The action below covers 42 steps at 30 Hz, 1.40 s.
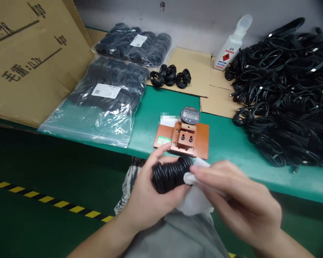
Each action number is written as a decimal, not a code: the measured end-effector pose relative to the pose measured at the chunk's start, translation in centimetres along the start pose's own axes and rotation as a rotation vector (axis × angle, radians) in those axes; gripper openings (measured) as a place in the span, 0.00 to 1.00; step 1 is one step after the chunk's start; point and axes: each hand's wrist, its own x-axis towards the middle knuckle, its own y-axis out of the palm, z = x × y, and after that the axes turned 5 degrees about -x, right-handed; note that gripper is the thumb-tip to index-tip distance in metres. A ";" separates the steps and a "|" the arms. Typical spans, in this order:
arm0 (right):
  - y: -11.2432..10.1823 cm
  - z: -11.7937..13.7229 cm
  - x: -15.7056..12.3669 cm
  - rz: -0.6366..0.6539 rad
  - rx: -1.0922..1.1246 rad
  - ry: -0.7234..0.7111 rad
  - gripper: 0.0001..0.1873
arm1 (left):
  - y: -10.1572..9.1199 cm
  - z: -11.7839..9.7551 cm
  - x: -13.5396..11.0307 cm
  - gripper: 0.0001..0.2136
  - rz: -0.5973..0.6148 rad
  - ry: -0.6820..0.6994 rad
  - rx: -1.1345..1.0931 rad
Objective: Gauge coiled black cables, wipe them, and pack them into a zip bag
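A row of coiled black cables rests in my left hand, whose fingers and thumb curl round the stack in front of the table edge. At the right end of that stack, my right hand pinches a white cloth against the cables. The cloth's lower part hangs loose beneath the fingers. Just beyond my hands, a copper-coloured fixture stands on the green table, with a round digital gauge on top showing zeros.
Two clear bags of coiled cables lie left, beside a large cardboard box. Several loose coils sit on cardboard. A white bottle stands at the back, near a big cable heap on the right.
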 end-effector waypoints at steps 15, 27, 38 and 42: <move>0.4 0.4 -0.7 0.139 0.278 -0.109 0.23 | -1.4 0.1 0.7 0.31 0.028 -0.051 -0.277; 1.0 1.0 1.0 -0.259 -0.044 0.102 0.20 | 0.0 -0.8 0.9 0.31 -0.088 0.111 0.064; 3.5 0.4 1.8 -0.220 -0.047 0.139 0.15 | 0.1 -0.1 0.3 0.30 -0.236 0.277 0.323; 3.7 0.4 1.7 -0.188 0.013 0.169 0.17 | 0.1 0.0 0.5 0.29 -0.241 0.272 0.318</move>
